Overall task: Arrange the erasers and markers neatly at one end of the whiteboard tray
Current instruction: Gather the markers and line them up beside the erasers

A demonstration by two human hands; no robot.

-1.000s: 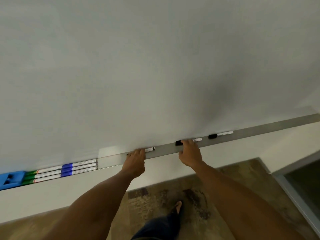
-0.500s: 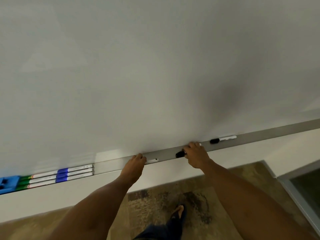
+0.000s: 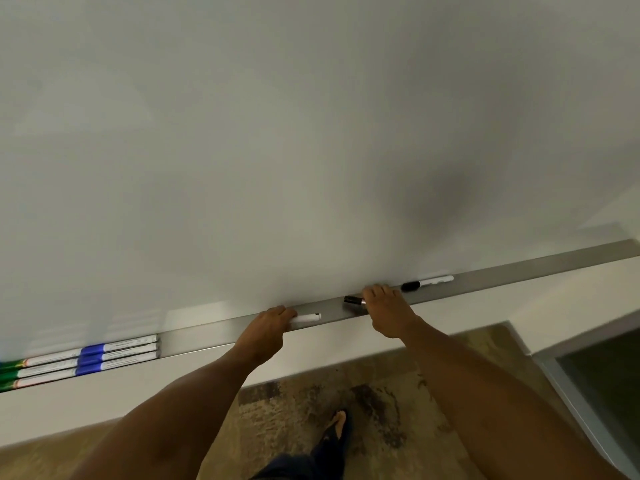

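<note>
Markers half-hidden under hands

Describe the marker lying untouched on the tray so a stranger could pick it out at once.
Follow the grey metal tray under the whiteboard toward its right end. Just past the right hand lies a white marker with a black cap, cap pointing left. It alone lies free; its two nearest neighbours each sit under a hand.

arms: bare, sleeveless | trousers: dark blue | foot: dark sandal

Pale wall, mottled brown carpet
</note>
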